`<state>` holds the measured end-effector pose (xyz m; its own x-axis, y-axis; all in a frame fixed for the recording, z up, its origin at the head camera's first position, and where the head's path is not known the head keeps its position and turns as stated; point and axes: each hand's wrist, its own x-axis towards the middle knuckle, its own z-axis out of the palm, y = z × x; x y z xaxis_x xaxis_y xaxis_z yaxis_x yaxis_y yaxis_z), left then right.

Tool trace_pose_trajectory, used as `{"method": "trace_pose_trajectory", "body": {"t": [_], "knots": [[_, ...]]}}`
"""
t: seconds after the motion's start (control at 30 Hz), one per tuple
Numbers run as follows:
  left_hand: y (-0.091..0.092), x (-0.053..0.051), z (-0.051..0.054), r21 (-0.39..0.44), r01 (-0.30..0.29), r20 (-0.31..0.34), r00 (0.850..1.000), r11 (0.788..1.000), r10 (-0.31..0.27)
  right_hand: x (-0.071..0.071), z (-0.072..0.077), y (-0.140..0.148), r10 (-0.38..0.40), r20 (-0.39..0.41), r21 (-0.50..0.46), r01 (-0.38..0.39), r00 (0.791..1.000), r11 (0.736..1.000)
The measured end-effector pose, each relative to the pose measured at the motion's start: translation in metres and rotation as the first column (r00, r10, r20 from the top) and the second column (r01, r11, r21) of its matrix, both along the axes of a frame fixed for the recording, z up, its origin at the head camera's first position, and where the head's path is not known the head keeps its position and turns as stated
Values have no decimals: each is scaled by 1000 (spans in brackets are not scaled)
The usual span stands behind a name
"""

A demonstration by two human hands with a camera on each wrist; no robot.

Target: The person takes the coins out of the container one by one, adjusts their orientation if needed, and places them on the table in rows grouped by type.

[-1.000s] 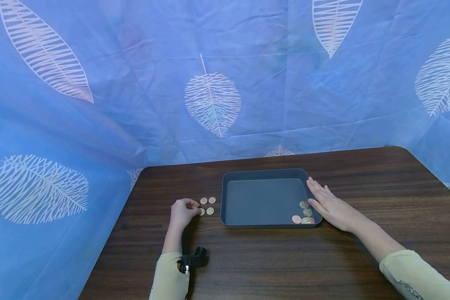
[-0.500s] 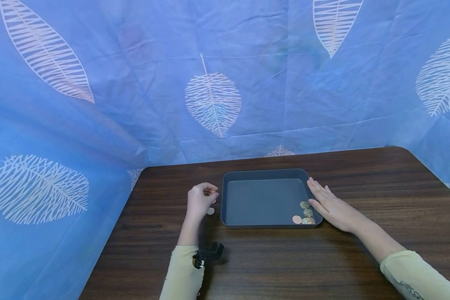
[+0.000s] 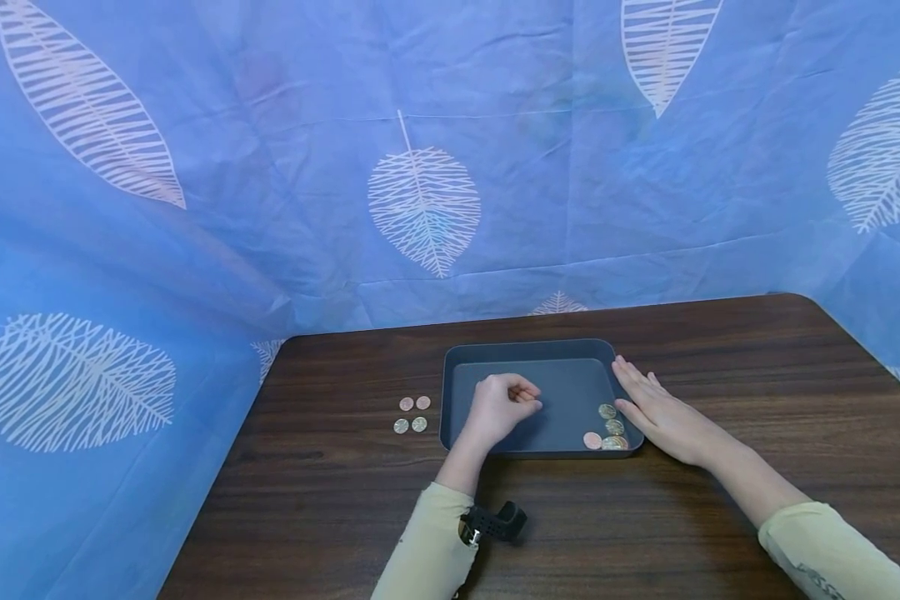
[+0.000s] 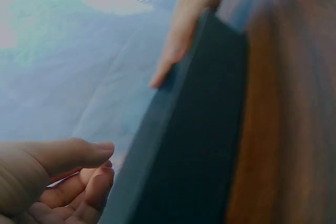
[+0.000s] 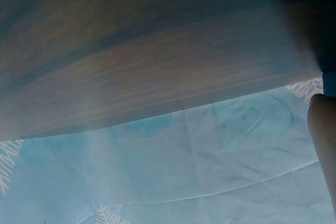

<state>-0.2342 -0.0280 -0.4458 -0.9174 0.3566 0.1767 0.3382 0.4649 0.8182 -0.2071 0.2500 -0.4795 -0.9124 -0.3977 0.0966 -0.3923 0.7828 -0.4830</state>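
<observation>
My left hand (image 3: 504,407) is over the dark grey tray (image 3: 525,375), thumb and fingertips drawn together in a pinch. In the left wrist view a small pale edge shows at the fingertips (image 4: 105,153); it looks like a coin, mostly hidden. My right hand (image 3: 667,417) lies with straight fingers against the tray's right rim, steadying nothing else. Several coins (image 3: 614,427), gold and copper, lie in the tray's near right corner, some overlapping. Left of the tray, two copper coins (image 3: 415,402) and two pale coins (image 3: 410,425) lie in two rows on the table.
The dark wood table (image 3: 330,467) runs to a blue cloth (image 3: 315,208) with white leaf prints behind and at the sides. A black wrist-camera mount (image 3: 498,521) sticks out from the left sleeve, low over the table.
My left hand has moved right from beside the small coin rows to above the tray, still pinching. All of those rows' coins show again. My right hand has stayed at the tray's rim.
</observation>
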Motion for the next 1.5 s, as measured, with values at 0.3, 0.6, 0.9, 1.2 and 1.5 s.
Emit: {"method": "trace_pose_trajectory", "body": {"t": [0.3, 0.6, 0.9, 1.2, 1.5], "knots": [[38, 6, -10, -99, 64, 76, 996, 993, -56, -1, -1, -2, -12, 13, 11, 12, 1000, 1000], [63, 8, -17, -298, 144, 154, 983, 944, -101, 0, -2, -1, -8, 18, 5, 8, 1000, 1000], [67, 10, -26, -316, 138, 129, 986, 939, -101, -1, -5, -1, -2, 13, -5, 2, 1000, 1000], [67, 8, -27, -311, 138, 115, 988, 940, -107, -1, -5, -1, -3, 17, -9, 3, 1000, 1000], [70, 7, -29, -324, 155, 105, 986, 933, -127, -1, -2, 1, -10, 35, -14, 11, 999, 1000]]}}
